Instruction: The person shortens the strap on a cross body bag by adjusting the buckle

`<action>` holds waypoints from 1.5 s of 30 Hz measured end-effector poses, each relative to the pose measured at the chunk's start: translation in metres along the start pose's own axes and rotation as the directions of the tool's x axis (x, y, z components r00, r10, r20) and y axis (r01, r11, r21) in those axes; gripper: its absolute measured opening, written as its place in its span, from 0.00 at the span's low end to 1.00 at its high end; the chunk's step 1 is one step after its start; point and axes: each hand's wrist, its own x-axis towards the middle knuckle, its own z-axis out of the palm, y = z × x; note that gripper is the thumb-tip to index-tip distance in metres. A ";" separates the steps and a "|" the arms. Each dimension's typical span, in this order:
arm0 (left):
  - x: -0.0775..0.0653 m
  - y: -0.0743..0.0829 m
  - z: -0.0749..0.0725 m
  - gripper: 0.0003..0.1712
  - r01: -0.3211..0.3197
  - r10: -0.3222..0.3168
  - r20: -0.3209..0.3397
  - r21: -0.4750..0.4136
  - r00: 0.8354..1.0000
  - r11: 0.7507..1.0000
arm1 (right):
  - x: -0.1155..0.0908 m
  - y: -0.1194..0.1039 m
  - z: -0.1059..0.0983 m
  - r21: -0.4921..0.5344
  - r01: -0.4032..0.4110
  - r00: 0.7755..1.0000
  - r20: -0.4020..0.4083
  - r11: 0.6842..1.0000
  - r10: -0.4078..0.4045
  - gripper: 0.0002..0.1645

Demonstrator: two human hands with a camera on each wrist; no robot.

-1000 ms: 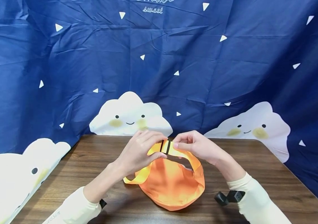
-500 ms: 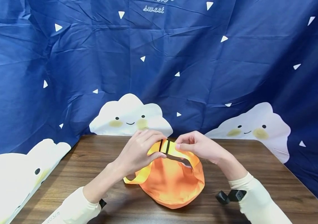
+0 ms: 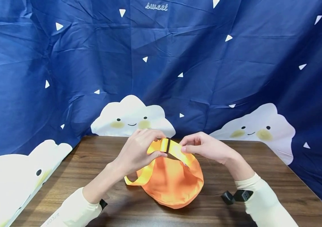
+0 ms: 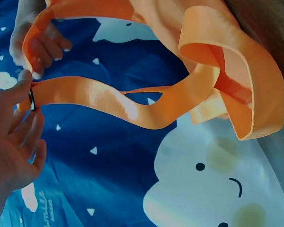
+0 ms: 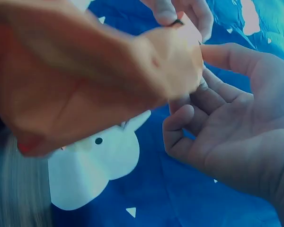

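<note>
An orange fabric bag point(image 3: 173, 184) rests on the wooden table, with a long yellow-orange webbing strap point(image 3: 146, 176) looping above and left of it. On the strap is a black slide buckle point(image 3: 168, 145). My left hand point(image 3: 136, 151) pinches the strap at the buckle between thumb and fingers; part of the buckle is hidden there. Just right of it, my right hand point(image 3: 207, 148) pinches the strap between thumb and index finger, above the bag's right side. In the left wrist view the strap point(image 4: 85, 90) runs from the buckle into a hanging loop. The bag point(image 5: 75, 90) looks blurred in the right wrist view.
The brown wooden table point(image 3: 234, 179) spreads under both arms. Behind it hangs a blue cloth point(image 3: 161, 72) with white triangles and smiling clouds. A black wrist device point(image 3: 237, 196) is strapped on the right sleeve.
My right hand has shifted slightly right, away from the left hand. At the buckle, the strap now bulges in a small loop and one dark bar shows instead of two. The bag has drawn slightly up and left.
</note>
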 end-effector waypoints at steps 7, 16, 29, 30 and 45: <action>0.000 0.002 0.003 0.30 -0.013 0.014 0.010 -0.057 1.000 0.998 | 0.000 0.002 -0.001 0.001 0.074 0.997 0.022 0.997 -0.074 0.07; -0.001 0.007 0.010 0.29 -0.039 0.045 0.064 -0.090 0.997 0.995 | -0.001 0.004 0.000 0.091 0.151 0.984 0.079 0.984 -0.158 0.09; -0.002 0.011 0.011 0.29 -0.010 0.025 0.072 -0.203 0.997 0.979 | 0.005 0.010 0.010 0.132 0.129 0.991 0.022 0.983 -0.133 0.09; -0.002 0.011 0.011 0.29 -0.014 0.027 0.060 -0.197 0.998 0.980 | 0.005 0.010 0.010 0.136 0.134 0.991 0.005 0.982 -0.136 0.09; 0.000 0.005 0.005 0.30 -0.019 0.019 -0.002 -0.203 1.000 0.979 | 0.006 0.017 0.003 0.177 0.153 0.988 0.003 0.972 -0.156 0.09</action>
